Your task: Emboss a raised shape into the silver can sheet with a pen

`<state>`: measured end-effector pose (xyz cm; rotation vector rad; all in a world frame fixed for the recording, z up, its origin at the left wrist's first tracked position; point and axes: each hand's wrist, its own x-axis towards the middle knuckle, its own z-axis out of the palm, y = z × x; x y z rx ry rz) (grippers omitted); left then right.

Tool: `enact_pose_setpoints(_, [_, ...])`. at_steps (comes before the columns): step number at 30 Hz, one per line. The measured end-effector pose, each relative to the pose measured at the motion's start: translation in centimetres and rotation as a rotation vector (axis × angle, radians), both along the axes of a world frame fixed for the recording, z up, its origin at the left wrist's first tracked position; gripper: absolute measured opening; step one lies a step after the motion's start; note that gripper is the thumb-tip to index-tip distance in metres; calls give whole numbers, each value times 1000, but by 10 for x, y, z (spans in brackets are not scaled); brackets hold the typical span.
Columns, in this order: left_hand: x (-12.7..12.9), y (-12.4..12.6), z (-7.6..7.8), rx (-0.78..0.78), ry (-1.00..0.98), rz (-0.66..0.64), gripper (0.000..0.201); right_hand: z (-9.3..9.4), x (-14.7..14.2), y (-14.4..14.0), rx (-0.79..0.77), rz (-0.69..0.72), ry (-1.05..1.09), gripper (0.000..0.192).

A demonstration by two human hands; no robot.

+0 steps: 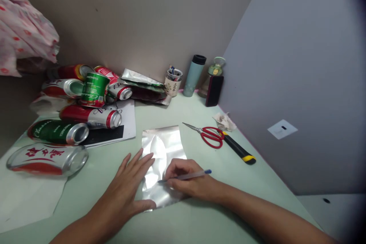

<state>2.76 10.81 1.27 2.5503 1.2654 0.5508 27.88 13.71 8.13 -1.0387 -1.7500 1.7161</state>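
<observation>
From the head view, the left hand [130,177] lies open and palm-down on the worktop [200,223], its fingers spread and the thumb held well away from them. Fingertips rest over the left edge of a shiny silver sheet [174,139], and the thumb lies across its lower left corner; the hand grips nothing.

The right hand [188,179] is closed around a pen [196,175], pinched between thumb and fingers near the writing end. The pen slants, its blue end up to the right and its tip at the sheet's surface, in the lower half. The side of this hand rests over the sheet's right part.

The sheet lies on the worktop between the two hands, with a curved, leaf-like outline visible in its upper left part.

Just right of the sheet are red-handled scissors [211,137], partly open, their handles by the end of a black and yellow tool [238,148]. A crumpled tissue [225,122] sits just behind these. Well to the left, several cans [47,159] lie on their sides, some over papers [130,122].
</observation>
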Motion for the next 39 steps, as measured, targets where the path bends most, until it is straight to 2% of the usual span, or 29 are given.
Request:
enact_pose_setpoints(6, [0, 1, 4, -19, 51, -32, 108, -2, -8, -7, 55, 41, -67, 8])
enact_pose_setpoints(13, [-2, 3, -2, 8, 54, -43, 116, -7, -11, -8, 47, 69, -87, 11])
enact_pose_setpoints(19, [-2, 3, -1, 3, 74, -37, 114, -11, -10, -8, 32, 81, -62, 12])
enact_pose_setpoints(24, [-2, 3, 1, 2, 62, -42, 113, -10, -10, -7, 90, 99, -81, 11])
enact_pose_setpoints(27, [-1, 4, 2, 5, 64, -38, 113, -7, -10, -8, 101, 65, -98, 11])
enact_pose_setpoints(30, [-1, 4, 2, 35, 55, -48, 114, -6, -10, -8, 30, 38, -82, 11])
enact_pose_setpoints(36, [-2, 4, 2, 51, 71, -65, 122, -12, -2, 5, -77, -127, 185, 14])
enact_pose_setpoints(39, [-2, 4, 0, 30, 70, -55, 121, -11, 2, 13, -84, -178, 220, 17])
